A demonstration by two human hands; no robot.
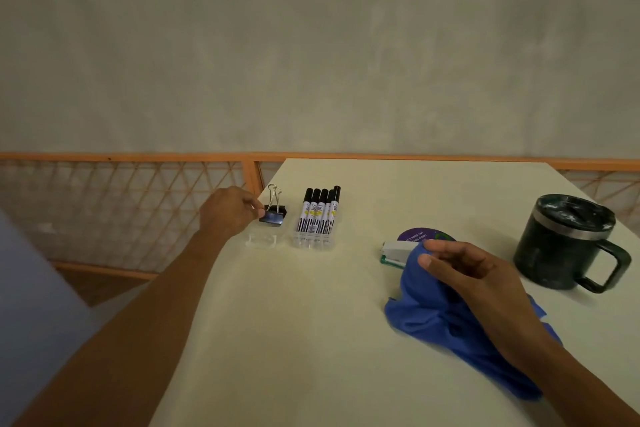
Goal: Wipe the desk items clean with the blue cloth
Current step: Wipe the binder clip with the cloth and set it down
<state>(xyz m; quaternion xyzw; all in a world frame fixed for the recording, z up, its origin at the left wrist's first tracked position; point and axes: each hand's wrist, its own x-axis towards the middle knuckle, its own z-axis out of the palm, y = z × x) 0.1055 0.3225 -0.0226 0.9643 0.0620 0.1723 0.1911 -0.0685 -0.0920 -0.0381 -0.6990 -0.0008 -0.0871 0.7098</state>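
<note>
1. Railing (pixel 121 204): orange frame with diagonal lattice, beyond the counter's left and far edges.
2. Counter (pixel 311 322): pale, smooth, matte top. The left edge runs diagonally under the left forearm. A wide bare stretch lies in the near middle, between the two arms.
3. Left hand (pixel 227 211): at the far left corner, fingertips pinching the binder clip.
4. Binder clip (pixel 273 215): glossy black body, wire loops upright, close to the left edge. It sits above a clear stand (pixel 263 240); whether the two touch cannot be told.
5. Clear tray (pixel 313 239): transparent plastic, holding five markers (pixel 320 210) side by side, with white barrels and black caps pointing away.
6. Stapler (pixel 394 251): white and green, one end under the cloth, beside a purple disc (pixel 426 234) with small print.
7. Blue cloth (pixel 446 322): soft and crumpled, right of centre, draped over the stapler's end and trailing toward the near edge.
8. Right hand (pixel 467 270): on top of the cloth, fingers curled round a bunched fold.
9. Mug (pixel 561 239): dark, with a metal band below the lid and the handle turned to the near right, close to the right edge.
</note>
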